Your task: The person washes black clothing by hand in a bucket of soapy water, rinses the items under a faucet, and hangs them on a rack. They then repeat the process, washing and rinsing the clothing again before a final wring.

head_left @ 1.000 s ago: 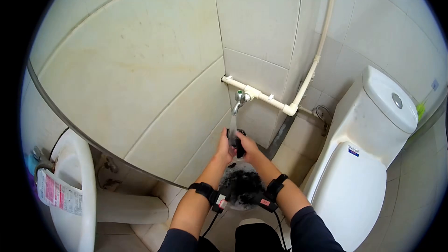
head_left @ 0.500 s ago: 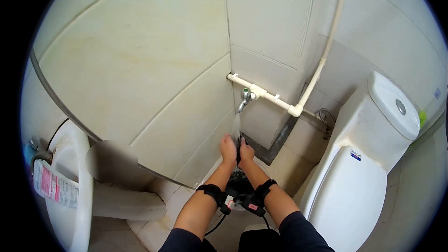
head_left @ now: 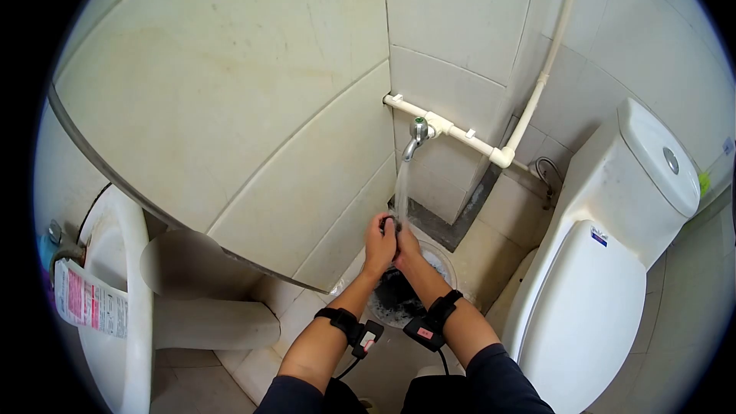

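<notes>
A stream of water (head_left: 403, 184) runs from the metal tap (head_left: 415, 136) onto my two hands. My left hand (head_left: 379, 244) and my right hand (head_left: 407, 247) are closed side by side around a dark wet cloth (head_left: 389, 225). Only a small bunched part of it shows between the fingers, so its exact kind is hidden. Below the hands stands a pale round basin (head_left: 451, 264). Inside it lies more dark cloth (head_left: 395, 290) in sudsy water, partly covered by my forearms.
A white toilet (head_left: 583, 307) with its lid down stands at right. On the left is a washbasin (head_left: 138, 261) holding a pink-and-white labelled package (head_left: 92, 303). Cream water pipe (head_left: 468, 138) runs along the wall, and a curved panel (head_left: 230, 107) fills the upper left.
My hands have drawn closer together, and the dark cloth is bunched up between them instead of hanging down. More of the basin shows. The view has shifted slightly.
</notes>
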The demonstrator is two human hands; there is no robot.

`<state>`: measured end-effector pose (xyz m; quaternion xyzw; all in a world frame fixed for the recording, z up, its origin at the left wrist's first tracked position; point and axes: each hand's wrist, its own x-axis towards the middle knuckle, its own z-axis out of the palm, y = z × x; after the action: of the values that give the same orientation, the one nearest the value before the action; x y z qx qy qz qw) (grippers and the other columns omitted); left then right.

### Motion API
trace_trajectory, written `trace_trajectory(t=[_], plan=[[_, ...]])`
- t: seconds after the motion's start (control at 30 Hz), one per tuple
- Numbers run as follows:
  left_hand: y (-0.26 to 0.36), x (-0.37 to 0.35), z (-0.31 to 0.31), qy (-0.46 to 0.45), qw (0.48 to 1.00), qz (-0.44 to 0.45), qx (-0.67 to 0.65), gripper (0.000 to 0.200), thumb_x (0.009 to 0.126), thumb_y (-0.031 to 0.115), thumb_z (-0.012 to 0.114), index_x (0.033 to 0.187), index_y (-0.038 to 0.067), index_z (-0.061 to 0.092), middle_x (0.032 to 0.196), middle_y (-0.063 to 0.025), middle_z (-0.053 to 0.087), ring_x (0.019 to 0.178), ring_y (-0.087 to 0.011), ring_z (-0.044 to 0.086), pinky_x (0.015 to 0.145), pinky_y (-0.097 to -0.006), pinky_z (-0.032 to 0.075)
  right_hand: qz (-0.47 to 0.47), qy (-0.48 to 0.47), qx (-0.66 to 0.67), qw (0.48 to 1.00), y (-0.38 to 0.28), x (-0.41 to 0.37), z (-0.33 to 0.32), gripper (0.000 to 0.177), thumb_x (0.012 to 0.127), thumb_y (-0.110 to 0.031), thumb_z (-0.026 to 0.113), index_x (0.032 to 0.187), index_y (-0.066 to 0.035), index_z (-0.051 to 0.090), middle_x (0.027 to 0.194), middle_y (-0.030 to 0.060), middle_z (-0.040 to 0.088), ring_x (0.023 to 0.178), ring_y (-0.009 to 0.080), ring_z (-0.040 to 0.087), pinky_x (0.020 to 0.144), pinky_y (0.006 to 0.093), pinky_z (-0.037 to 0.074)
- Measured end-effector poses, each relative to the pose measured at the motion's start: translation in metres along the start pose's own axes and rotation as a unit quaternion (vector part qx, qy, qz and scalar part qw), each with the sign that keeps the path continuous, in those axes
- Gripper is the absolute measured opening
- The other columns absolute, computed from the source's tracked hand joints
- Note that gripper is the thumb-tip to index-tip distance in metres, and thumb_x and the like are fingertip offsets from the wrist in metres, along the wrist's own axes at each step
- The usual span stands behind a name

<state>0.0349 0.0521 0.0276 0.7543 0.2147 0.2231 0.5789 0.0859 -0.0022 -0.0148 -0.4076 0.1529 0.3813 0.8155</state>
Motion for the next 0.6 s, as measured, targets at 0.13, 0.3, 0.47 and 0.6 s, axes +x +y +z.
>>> trace_trajectory(t=[0.13, 0.3, 0.47, 0.6], plan=[[0.004, -0.013, 0.015, -0.001, 0.995, -0.093, -0.028, 0.038, 0.096, 0.030, 0.042, 0.119, 0.000, 0.049, 0.110, -0.0132, 0.057, 0.098, -0.0206, 0.054, 0.085, -0.0293, 0.042, -0.007, 0.040, 0.151, 0.988, 0.001, -0.009, -0.003, 0.044, 0.089, -0.043, 0.052, 0.109, -0.004, 0.057, 0.102, 0.0104, 0.060, 0.089, 0.0235, 0.061, 0.077, 0.0357, 0.050], [-0.012, 0.003, 0.013, 0.012, 0.960, -0.185, -0.208, 0.041, 0.094, 0.033, 0.041, 0.112, -0.002, 0.055, 0.104, -0.0140, 0.059, 0.097, -0.0227, 0.054, 0.086, -0.0324, 0.040, 0.016, -0.010, 0.122, 0.992, -0.025, -0.029, 0.002, 0.035, 0.088, -0.040, 0.053, 0.101, -0.007, 0.058, 0.094, 0.0082, 0.063, 0.081, 0.0219, 0.062, 0.074, 0.0355, 0.052], [0.049, 0.025, -0.009, 0.087, 0.982, -0.091, -0.142, 0.032, 0.092, 0.029, 0.048, 0.097, -0.002, 0.055, 0.092, -0.0081, 0.059, 0.082, -0.0159, 0.053, 0.076, -0.0288, 0.042, 0.070, -0.019, 0.141, 0.987, -0.023, -0.024, -0.009, 0.026, 0.091, -0.028, 0.050, 0.108, -0.008, 0.054, 0.105, 0.0106, 0.059, 0.095, 0.0260, 0.058, 0.076, 0.0439, 0.053], [0.165, 0.052, -0.021, 0.021, 0.985, 0.173, 0.009, 0.034, 0.087, 0.029, 0.060, 0.100, -0.001, 0.054, 0.087, -0.0095, 0.059, 0.075, -0.0179, 0.054, 0.068, -0.0319, 0.045, 0.095, 0.052, 0.142, 0.984, -0.018, -0.021, -0.016, 0.018, 0.087, -0.022, 0.057, 0.100, -0.011, 0.055, 0.094, 0.0087, 0.060, 0.082, 0.0254, 0.060, 0.068, 0.0498, 0.054]])
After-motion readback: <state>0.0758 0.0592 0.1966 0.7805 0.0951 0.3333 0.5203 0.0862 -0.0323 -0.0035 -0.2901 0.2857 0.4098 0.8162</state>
